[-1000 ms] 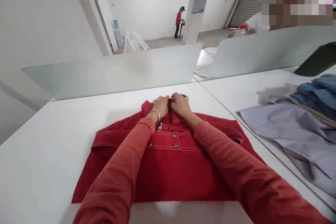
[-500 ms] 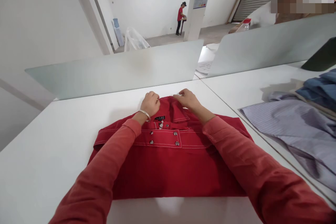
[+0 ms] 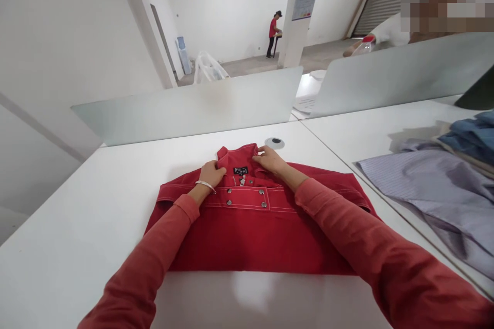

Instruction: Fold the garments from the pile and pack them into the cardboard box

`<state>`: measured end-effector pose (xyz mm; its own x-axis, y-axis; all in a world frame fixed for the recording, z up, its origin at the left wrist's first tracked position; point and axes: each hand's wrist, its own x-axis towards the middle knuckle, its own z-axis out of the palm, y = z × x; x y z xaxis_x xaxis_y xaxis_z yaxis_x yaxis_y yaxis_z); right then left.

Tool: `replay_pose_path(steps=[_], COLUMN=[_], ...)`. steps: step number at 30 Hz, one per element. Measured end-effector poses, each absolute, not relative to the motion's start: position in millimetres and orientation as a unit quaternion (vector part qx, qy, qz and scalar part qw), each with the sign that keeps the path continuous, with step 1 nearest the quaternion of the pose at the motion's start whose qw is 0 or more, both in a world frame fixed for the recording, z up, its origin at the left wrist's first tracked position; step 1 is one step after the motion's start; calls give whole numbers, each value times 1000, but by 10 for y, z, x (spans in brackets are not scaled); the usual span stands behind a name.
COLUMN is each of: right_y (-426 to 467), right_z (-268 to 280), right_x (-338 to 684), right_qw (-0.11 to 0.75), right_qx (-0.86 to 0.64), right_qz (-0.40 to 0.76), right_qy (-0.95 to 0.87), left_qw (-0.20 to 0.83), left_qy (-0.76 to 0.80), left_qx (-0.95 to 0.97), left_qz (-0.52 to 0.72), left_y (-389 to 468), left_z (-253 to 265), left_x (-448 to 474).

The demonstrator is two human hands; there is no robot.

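Note:
A red jacket (image 3: 254,241) with white stitching lies folded on the white table, its collar (image 3: 241,157) at the far side. A black label shows inside the neck, and several metal snaps dot the band laid across the front. My left hand (image 3: 211,176), with a bracelet at the wrist, is closed on the collar's left side. At the collar's right side, my right hand (image 3: 272,160) pinches the edge between thumb and fingers. Both forearms reach over the jacket and cover parts of its sleeves.
On the right lie a striped lavender garment (image 3: 424,180) and blue clothing (image 3: 473,131). A frosted divider (image 3: 193,108) runs along the table's far edge. A round cable cover (image 3: 275,143) sits just beyond the collar. Another person (image 3: 272,33) stands far back.
The collar has been raised and its right flap no longer lies folded down. My left hand has come down and nearer along the collar's left side. The camera view has shifted slightly.

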<state>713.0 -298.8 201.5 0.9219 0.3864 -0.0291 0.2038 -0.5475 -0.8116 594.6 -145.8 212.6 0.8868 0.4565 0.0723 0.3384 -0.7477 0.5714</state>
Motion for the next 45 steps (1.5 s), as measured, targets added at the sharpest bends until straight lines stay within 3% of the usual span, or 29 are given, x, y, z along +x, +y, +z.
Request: replay_pose_path(steps=[3,7,19,25,31,34,41,45], right_y=[-3005,-3017,-3031,-2854,-2817,-2886,-2985,-3277], right_z=[2051,2098,2284,2217,2154,2137,2191,2539], right_x=[7124,7077,6846,6623,6557,6592,6604,6597], right_qw=[427,405,350,205,163,139,111,200], right_qx=[-880,-888,-910,-929,-902,-884,-852,-856], right_qz=[100,93,77,37,38,41,38,3], right_qy=[-184,-197,-207,-305,-399,-444,-511,-477], left_qw=[301,229,275,281,112,98,93,83], left_qy=[162,62,68,73,-61,-99,-139,-129], left_qx=[933,964,944,940,987,987,979,980], left_qz=[113,118,170,182,100,85,118,130], left_y=[-1468,-1542,-1490,-1482,-1512,-1497,-1454,-1396], left_z=[2090,2041,1944,1908,1954,1962,2023,2229], left_x=[5923,5981,5944,5964,6008,5996,5894,5687])
